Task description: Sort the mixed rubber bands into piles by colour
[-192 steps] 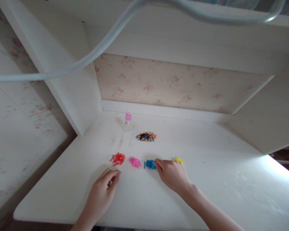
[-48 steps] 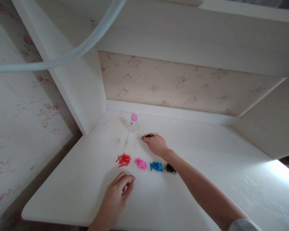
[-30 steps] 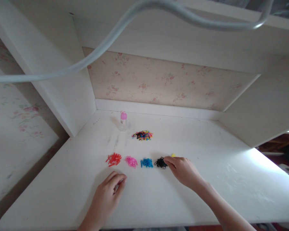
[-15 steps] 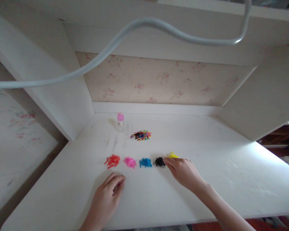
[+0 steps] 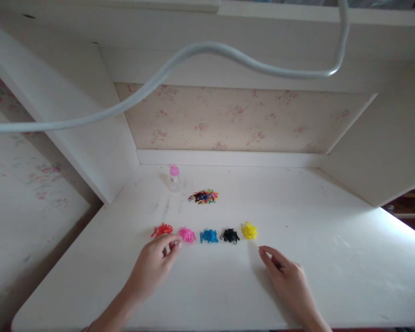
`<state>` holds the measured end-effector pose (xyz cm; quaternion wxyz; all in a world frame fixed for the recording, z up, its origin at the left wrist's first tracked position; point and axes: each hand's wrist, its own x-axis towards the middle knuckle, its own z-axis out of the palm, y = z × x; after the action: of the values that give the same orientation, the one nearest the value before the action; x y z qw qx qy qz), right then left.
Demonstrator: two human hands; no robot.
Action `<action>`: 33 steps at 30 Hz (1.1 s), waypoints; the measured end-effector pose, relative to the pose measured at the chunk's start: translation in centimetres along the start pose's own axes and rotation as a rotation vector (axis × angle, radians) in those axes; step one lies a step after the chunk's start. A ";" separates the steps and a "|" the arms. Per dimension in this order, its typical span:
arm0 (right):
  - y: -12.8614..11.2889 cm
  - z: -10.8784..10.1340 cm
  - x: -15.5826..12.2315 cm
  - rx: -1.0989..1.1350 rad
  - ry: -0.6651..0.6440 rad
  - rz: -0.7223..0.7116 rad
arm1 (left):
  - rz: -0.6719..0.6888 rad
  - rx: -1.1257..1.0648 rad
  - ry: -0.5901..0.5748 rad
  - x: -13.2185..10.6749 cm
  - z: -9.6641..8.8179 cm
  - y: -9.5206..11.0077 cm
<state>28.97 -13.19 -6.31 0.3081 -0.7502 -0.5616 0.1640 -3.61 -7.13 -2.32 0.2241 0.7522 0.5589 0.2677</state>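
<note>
Tiny rubber bands lie sorted by colour in a row of five little heaps on the white surface (image 5: pixel 314 216). In the head view, from left to right, these are a red pile (image 5: pixel 162 229), a pink pile (image 5: pixel 187 234), a blue pile (image 5: pixel 209 236), a black pile (image 5: pixel 230 235) and a yellow pile (image 5: pixel 249 230). The heaps sit just beside one another, with narrow strips of bare surface between them.

The left hand (image 5: pixel 152 265) comes in from the lower left with its fingers loosely bent. Its fingertips (image 5: pixel 173 243) are right in front of the red pile and the pink pile. The bands are too small to tell whether the fingertips pinch one.

The right hand (image 5: pixel 285 276) lies palm down on the surface at the lower right. Its fingers are stretched and loosely together and hold nothing. They point toward the yellow pile but stay apart from it.

Farther back, well apart from the row, lies a mixed heap of many-coloured rubber bands (image 5: pixel 203 197). Behind it and to the left, a small clear bottle with a pink cap (image 5: pixel 174 177) stands upright near the corner. A back panel of pale floral wallpaper (image 5: pixel 235 120) closes the alcove. A pale grey hose (image 5: pixel 207 47) curves across the top of the view.
</note>
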 end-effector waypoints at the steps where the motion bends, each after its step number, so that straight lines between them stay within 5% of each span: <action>1: 0.3 -0.1 -0.2 0.008 0.006 0.029 | 0.003 0.048 0.000 1.1 -0.3 0.3; 8: 0.4 -0.2 -0.2 0.052 -0.013 0.049 | -0.065 0.338 -0.057 8.9 0.8 -0.2; 15: 0.8 0.0 -0.4 0.063 -0.038 0.040 | -0.132 0.488 -0.096 13.4 3.2 -1.0; 23: 0.4 -0.2 -0.4 0.053 -0.046 -0.009 | -0.114 0.523 -0.103 14.3 4.0 -0.8; 33: 0.6 0.0 -0.3 0.025 -0.048 -0.039 | -0.061 0.489 -0.042 13.1 1.9 0.5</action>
<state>29.31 -13.61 -6.74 0.3072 -0.7311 -0.5811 0.1831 1.05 5.23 -1.48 0.0550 0.7722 0.6248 0.1018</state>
